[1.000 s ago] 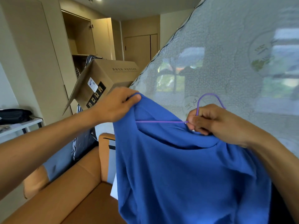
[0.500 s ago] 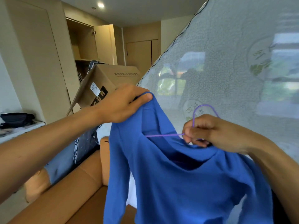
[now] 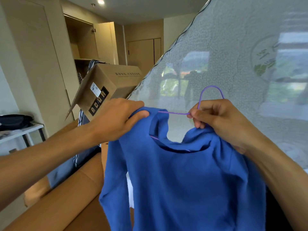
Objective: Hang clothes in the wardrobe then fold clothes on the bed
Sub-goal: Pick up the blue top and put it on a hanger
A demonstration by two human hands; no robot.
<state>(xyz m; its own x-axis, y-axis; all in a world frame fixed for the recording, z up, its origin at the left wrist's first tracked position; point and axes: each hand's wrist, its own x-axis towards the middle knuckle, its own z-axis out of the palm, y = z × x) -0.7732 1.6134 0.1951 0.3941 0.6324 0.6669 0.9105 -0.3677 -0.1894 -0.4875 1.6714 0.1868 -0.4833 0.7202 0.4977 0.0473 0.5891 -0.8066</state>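
Pinching purple hanger (image 3: 175, 113), right hand (image 3: 221, 120) curled

Both the left hand (image 3: 116, 120) and the right hand (image 3: 221, 119) are bare. The left forearm (image 3: 50, 160) and the right forearm (image 3: 275, 172) are bare skin right up to the frame's edges. Knuckles and tendons ridge the backs of the hands. A dark strip (image 3: 273, 207) sits below the right forearm; whether it is clothing cannot be told.

left hand (image 3: 116, 119): fingers (image 3: 133, 105) curled, gripping | right hand (image 3: 221, 120): fingers (image 3: 200, 116) curled, pinching
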